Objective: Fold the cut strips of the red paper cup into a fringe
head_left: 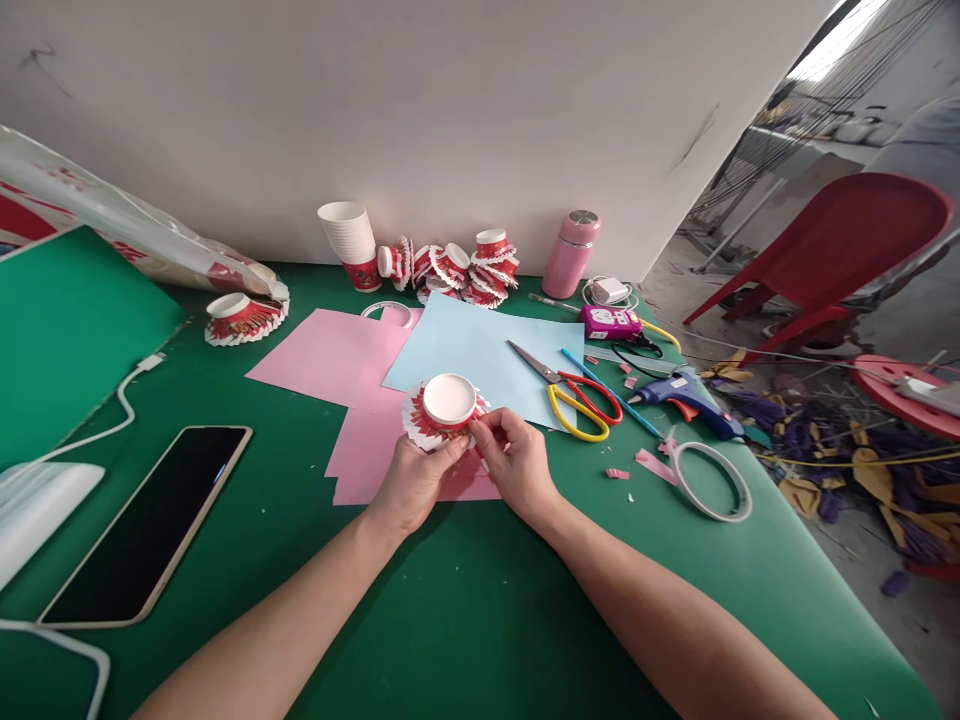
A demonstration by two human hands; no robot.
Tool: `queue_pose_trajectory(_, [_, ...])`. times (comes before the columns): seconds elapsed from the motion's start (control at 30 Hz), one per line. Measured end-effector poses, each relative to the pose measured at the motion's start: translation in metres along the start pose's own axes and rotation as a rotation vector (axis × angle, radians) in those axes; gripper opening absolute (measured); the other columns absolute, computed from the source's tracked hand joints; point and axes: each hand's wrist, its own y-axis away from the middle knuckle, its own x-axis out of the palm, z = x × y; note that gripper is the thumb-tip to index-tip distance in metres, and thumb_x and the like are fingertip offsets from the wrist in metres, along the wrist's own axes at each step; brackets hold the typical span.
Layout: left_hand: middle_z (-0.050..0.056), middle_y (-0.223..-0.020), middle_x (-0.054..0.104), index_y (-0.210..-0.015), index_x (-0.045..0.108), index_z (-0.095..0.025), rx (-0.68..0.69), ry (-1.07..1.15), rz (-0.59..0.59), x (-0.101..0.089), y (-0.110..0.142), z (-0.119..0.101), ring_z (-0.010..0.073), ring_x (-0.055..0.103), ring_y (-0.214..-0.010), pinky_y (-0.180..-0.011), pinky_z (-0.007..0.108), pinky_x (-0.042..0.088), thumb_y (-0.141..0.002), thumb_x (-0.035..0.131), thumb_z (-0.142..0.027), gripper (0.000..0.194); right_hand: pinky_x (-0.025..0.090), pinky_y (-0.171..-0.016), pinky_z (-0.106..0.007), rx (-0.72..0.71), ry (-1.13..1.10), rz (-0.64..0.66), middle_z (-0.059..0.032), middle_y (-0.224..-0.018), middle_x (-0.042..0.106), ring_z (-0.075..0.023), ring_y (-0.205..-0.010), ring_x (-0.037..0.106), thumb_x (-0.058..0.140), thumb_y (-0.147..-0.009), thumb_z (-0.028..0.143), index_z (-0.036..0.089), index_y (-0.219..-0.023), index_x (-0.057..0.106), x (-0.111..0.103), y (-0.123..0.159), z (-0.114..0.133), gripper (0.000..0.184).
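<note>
1. Two hands meet over the middle of the green tabletop point(465, 600), both closed on a red-and-white paper cup point(448, 405) turned bottom-up, its wall cut into strips that fan outward.
2. Left hand point(411, 485) cradles the cup from below, fingers curled around its fringe.
3. Right hand point(516, 462) pinches one strip at the cup's right side between thumb and forefinger.
4. Judging by the grip, strips are being folded out one at a time; the next fold calls for turning the cup slightly while the left hand steadies it.
5. Pink paper point(337, 355) and blue paper point(480, 350) lie beneath, scissors point(574, 395) and a glue gun point(686, 395) toward the right edge, finished cups point(457, 270) along the far edge.
</note>
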Motion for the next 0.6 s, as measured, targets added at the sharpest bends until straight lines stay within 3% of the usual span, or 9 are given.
queue_pose_trajectory(0.17, [0.008,-0.098,0.071,-0.098,0.07,-0.015,-0.021,0.024,-0.034,0.0,-0.002,-0.004,0.0246,0.062,-0.096,-0.084,0.036,0.048,-0.061,0.078,-0.023,0.038,0.038,-0.05,-0.021,0.04,-0.207,0.028,0.0024,-0.062,0.051,-0.0099,-0.053,0.045,0.045,-0.086,0.043,0.018,-0.079,0.051,-0.003,-0.001,0.004,0.027])
queue_pose_trajectory(0.4, [0.007,-0.097,0.071,-0.096,0.071,-0.017,-0.042,0.064,0.029,0.001,-0.003,-0.009,0.0233,0.061,-0.097,-0.085,0.035,0.046,-0.06,0.079,-0.023,0.037,0.03,-0.047,-0.022,0.157,-0.245,0.168,0.0041,-0.055,0.043,-0.0089,-0.05,0.037,0.052,-0.079,0.049,0.018,-0.066,0.048,-0.004,-0.004,0.002,0.034])
queue_pose_trajectory(0.6, [0.007,-0.093,0.071,-0.093,0.072,-0.015,-0.095,0.055,0.052,-0.003,-0.003,-0.007,0.0217,0.061,-0.09,-0.082,0.034,0.046,-0.057,0.08,-0.023,0.037,0.034,-0.05,-0.022,0.178,-0.448,0.224,0.0037,-0.057,0.047,-0.0091,-0.051,0.041,0.059,-0.076,0.046,0.018,-0.065,0.05,0.002,-0.003,-0.008,0.032])
